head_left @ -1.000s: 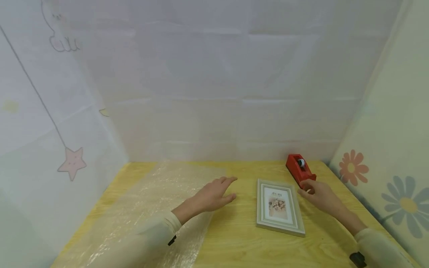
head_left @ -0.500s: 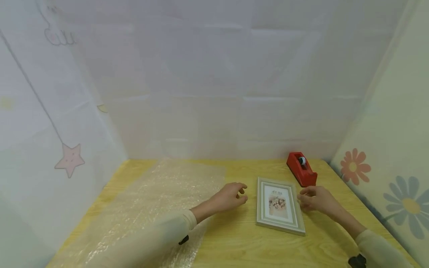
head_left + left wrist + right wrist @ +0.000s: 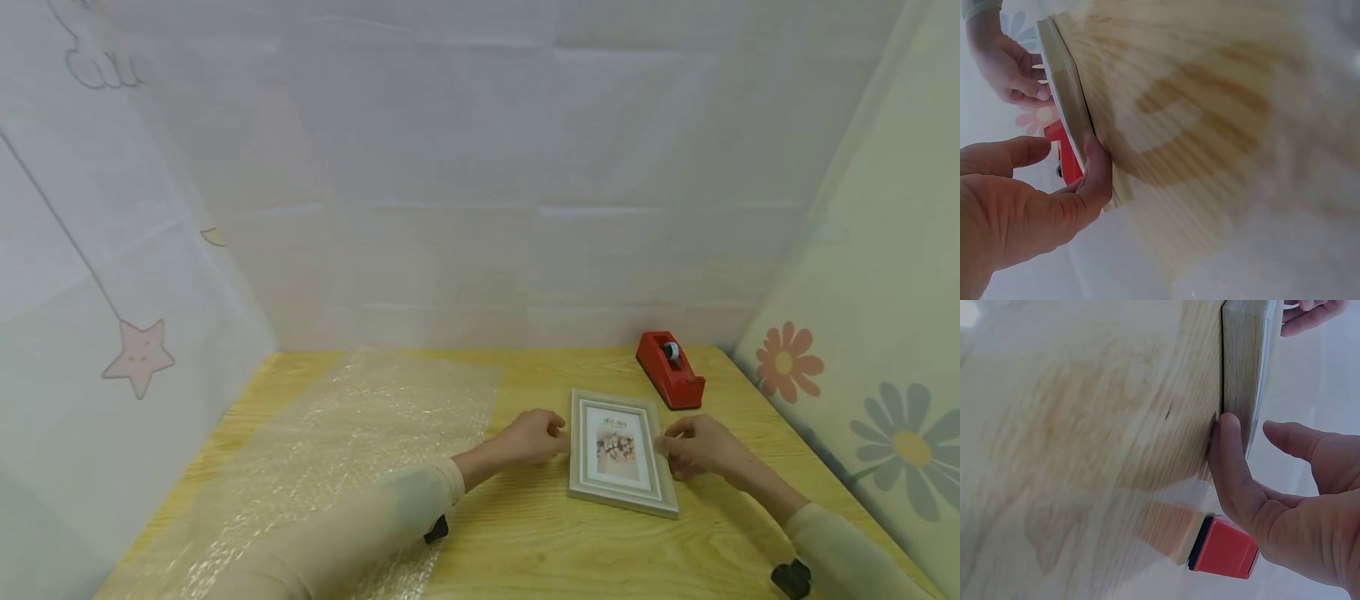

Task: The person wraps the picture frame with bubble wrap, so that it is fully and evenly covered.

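Observation:
A picture frame with a pale border and a flower print lies face up on the wooden table. My left hand is at its left edge; in the left wrist view the fingertips touch the frame's side, low by the tabletop, and the thumb stays apart from it. At the opposite edge is my right hand. Its fingertips meet the lower side of the frame in the right wrist view, with the thumb raised clear of the border. Neither hand has closed around the frame.
Behind the frame, to the right, stands a red tape dispenser with a roll in it. A sheet of clear bubble wrap covers the left part of the table, partly under my left arm. Fabric walls enclose the back and sides.
My left hand has moved right from over the bubble wrap to the frame's left edge. My right hand has come down from beside the tape dispenser to the right edge. The frame lies still.

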Motion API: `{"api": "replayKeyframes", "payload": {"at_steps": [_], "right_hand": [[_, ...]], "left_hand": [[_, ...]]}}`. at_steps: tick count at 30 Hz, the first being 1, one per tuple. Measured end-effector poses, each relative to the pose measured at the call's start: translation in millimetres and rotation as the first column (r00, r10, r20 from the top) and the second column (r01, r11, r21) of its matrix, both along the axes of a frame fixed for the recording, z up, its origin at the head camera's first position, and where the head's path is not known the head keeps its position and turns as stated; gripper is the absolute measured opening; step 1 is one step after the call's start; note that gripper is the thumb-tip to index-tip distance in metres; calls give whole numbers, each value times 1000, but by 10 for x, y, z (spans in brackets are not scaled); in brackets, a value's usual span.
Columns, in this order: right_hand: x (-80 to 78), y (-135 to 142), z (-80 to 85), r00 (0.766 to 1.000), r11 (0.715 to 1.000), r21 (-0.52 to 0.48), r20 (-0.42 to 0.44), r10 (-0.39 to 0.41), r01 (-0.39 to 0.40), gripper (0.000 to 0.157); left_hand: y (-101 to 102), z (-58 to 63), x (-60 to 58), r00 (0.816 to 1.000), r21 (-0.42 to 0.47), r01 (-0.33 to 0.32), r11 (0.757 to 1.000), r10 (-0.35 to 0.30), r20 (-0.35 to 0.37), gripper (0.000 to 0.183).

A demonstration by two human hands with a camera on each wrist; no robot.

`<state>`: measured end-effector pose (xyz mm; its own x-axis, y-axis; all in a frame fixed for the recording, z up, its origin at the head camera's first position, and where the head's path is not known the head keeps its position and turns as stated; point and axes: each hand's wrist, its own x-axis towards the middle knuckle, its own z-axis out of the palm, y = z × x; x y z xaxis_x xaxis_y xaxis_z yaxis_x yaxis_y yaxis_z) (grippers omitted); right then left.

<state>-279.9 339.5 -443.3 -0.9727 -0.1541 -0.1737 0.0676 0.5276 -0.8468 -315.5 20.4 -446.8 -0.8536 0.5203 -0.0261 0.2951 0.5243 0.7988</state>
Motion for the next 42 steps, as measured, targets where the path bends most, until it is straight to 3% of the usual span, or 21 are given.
{"api": "replayKeyframes", "payload": {"at_steps": [2,6,9,13,26,29,35,42], "right_hand": [[-4,-15,4,1000,1000,14,9,-13,13,44],[-21,-29,0,999,999,27,18,-36,35,47],[-26,-37,-3,999,998,49,21,-48,47,39],[-11,-55,-8,998,995,88,24,-58,56,31],[2,-94,-42,998,981,184,-23,-64,67,46],[-1,-96,-49,997,979,190,-31,-73,77,46],[4,-111,-37,996,973,215,-29,-86,90,44],[-22,-142,-42,995,965,248,-71,-72,87,34]], "left_hand": [[44,-21,0,1000,12,-8,1000,8,12,43],[124,-60,-24,999,-5,-20,1000,20,-35,15],[167,-69,-33,998,-24,-21,1000,19,-65,24],[196,-55,-10,999,-28,-6,1000,4,-45,24],[252,-18,27,999,41,-31,999,30,41,22],[267,-13,27,997,71,-45,996,40,64,24],[293,-16,34,980,183,-76,980,39,197,32],[286,-16,27,980,190,-61,980,23,196,31]]}}
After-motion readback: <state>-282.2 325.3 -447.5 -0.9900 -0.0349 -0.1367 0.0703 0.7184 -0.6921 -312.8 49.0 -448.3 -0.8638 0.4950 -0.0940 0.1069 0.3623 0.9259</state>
